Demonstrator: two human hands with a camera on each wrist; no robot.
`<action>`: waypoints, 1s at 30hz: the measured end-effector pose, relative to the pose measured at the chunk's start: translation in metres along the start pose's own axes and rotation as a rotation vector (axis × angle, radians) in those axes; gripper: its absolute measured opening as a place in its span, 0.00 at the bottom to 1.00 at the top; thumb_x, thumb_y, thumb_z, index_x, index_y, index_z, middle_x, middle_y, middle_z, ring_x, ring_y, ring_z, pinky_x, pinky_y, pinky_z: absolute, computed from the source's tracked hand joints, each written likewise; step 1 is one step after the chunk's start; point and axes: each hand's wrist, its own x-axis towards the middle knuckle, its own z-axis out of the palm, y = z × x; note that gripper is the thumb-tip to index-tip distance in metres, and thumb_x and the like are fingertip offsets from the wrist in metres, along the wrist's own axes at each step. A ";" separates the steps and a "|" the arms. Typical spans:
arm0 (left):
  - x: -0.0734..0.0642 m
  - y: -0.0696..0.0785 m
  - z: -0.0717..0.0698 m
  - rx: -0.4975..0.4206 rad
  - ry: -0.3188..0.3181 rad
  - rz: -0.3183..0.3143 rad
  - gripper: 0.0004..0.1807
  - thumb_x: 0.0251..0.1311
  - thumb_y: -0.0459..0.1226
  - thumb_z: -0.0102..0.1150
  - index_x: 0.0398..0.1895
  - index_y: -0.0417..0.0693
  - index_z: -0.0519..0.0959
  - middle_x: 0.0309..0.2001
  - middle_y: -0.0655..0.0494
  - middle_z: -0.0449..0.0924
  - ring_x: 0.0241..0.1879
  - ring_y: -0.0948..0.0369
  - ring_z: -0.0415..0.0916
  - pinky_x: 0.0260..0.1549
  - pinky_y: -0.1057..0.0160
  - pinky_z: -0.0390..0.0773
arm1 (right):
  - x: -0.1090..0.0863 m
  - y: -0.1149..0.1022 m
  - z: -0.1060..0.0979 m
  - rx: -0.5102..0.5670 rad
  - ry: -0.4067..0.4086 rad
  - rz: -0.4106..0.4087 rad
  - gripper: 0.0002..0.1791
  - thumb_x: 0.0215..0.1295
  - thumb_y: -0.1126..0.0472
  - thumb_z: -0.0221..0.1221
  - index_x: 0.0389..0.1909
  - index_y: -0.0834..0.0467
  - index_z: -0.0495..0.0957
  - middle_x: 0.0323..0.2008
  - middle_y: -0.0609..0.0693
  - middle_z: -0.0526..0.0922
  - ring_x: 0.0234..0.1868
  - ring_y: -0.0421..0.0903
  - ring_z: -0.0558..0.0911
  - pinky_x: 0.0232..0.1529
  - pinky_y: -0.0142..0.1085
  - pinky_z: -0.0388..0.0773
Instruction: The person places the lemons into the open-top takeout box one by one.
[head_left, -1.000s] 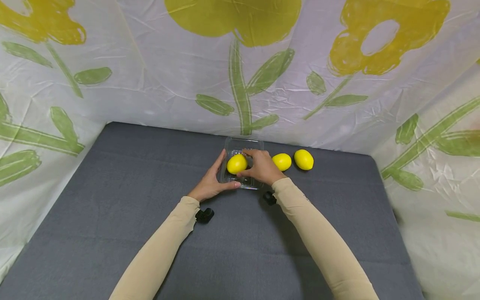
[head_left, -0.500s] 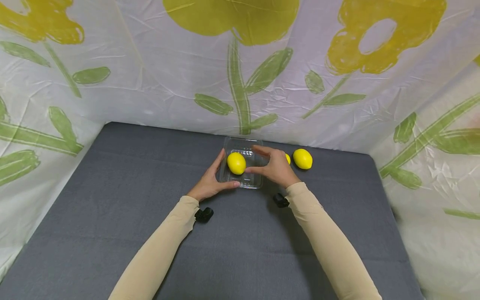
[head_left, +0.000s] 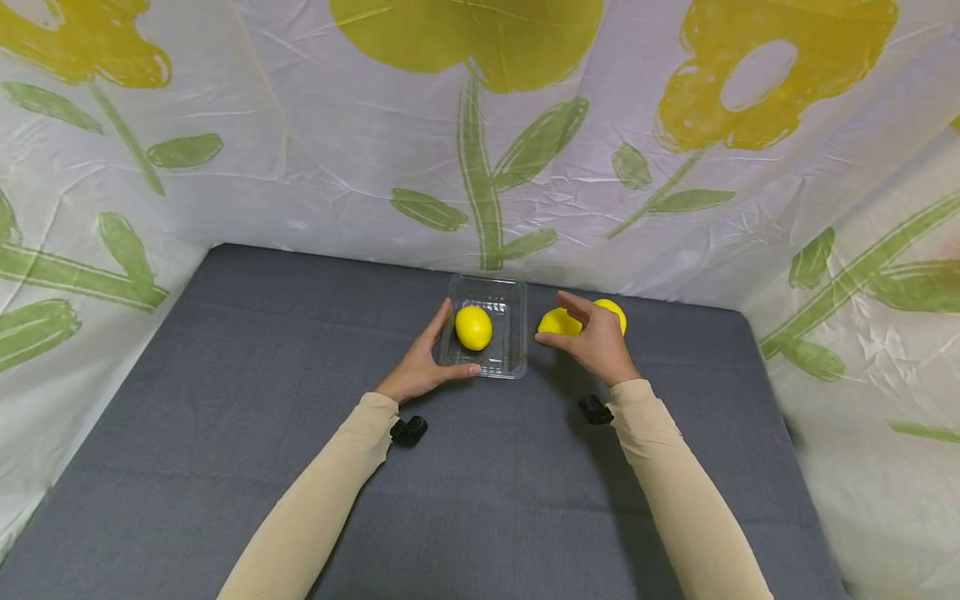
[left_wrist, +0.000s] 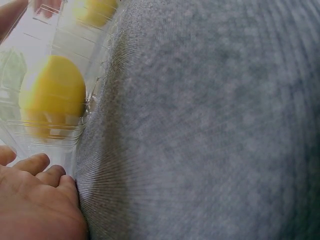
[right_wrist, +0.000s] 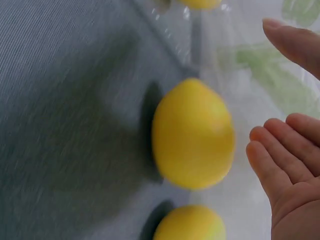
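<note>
A clear plastic container (head_left: 516,333) lies on the dark cloth with one lemon (head_left: 473,328) in its left half. My left hand (head_left: 420,364) rests against the container's near left corner, thumb along the front edge and fingers along the left side. The left wrist view shows that hand's fingers fairly straight beside the container wall. To the right, my right hand (head_left: 600,340) hovers at a second lemon (head_left: 553,323), thumb and fingers spread. In the right wrist view a gap shows between the fingers and this lemon (right_wrist: 194,135). A third lemon (head_left: 615,310) is partly hidden behind the hand.
A dark grey cloth (head_left: 480,500) covers the table. White fabric with printed flowers (head_left: 322,167) hangs close behind the table and along both sides. The container's far edge lies near the back edge of the table.
My right hand has come out of the container and moved right to the second lemon, leaving the first lemon inside. The left hand has stayed at the container's corner.
</note>
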 end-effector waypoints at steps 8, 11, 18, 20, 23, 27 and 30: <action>-0.001 0.001 0.000 0.006 0.000 0.000 0.68 0.53 0.47 0.79 0.83 0.68 0.34 0.82 0.62 0.35 0.80 0.57 0.35 0.76 0.44 0.43 | -0.002 0.018 -0.005 -0.131 0.049 -0.018 0.45 0.53 0.60 0.78 0.69 0.70 0.70 0.64 0.67 0.76 0.64 0.63 0.76 0.64 0.52 0.73; -0.001 0.001 0.000 0.006 -0.001 -0.011 0.67 0.53 0.47 0.78 0.83 0.69 0.34 0.82 0.64 0.35 0.80 0.59 0.35 0.76 0.46 0.43 | -0.002 0.021 -0.005 -0.144 0.047 -0.011 0.45 0.53 0.60 0.78 0.70 0.70 0.69 0.64 0.67 0.75 0.65 0.63 0.75 0.64 0.52 0.74; 0.000 -0.001 0.000 0.006 0.001 -0.011 0.67 0.54 0.47 0.78 0.83 0.70 0.34 0.82 0.65 0.35 0.80 0.59 0.34 0.76 0.46 0.43 | 0.003 0.028 -0.001 -0.174 0.028 0.003 0.46 0.52 0.59 0.79 0.70 0.70 0.68 0.62 0.67 0.76 0.63 0.63 0.76 0.63 0.52 0.74; 0.000 -0.002 0.000 0.006 0.000 -0.014 0.67 0.54 0.47 0.78 0.83 0.71 0.34 0.82 0.65 0.35 0.80 0.60 0.34 0.76 0.45 0.43 | 0.004 0.030 0.000 -0.186 0.023 0.005 0.46 0.52 0.59 0.79 0.70 0.70 0.68 0.62 0.67 0.77 0.62 0.63 0.77 0.63 0.52 0.74; 0.001 -0.003 0.000 0.005 -0.002 -0.010 0.67 0.53 0.48 0.78 0.82 0.71 0.34 0.82 0.64 0.34 0.80 0.59 0.34 0.76 0.45 0.43 | 0.005 0.031 0.001 -0.188 0.008 0.005 0.46 0.52 0.58 0.79 0.70 0.70 0.68 0.62 0.67 0.77 0.62 0.62 0.77 0.62 0.52 0.75; 0.001 -0.005 -0.001 0.005 -0.003 -0.001 0.67 0.53 0.49 0.78 0.82 0.70 0.34 0.82 0.64 0.34 0.80 0.59 0.33 0.76 0.44 0.43 | 0.006 0.031 0.002 -0.185 -0.019 0.012 0.46 0.53 0.58 0.78 0.70 0.69 0.68 0.63 0.65 0.76 0.61 0.62 0.77 0.61 0.52 0.75; 0.001 -0.005 -0.001 0.004 -0.001 0.005 0.67 0.54 0.49 0.78 0.83 0.70 0.34 0.82 0.64 0.34 0.80 0.60 0.34 0.76 0.45 0.42 | 0.006 0.032 0.003 -0.193 -0.043 0.017 0.46 0.54 0.58 0.78 0.70 0.69 0.68 0.64 0.65 0.75 0.62 0.62 0.77 0.62 0.52 0.75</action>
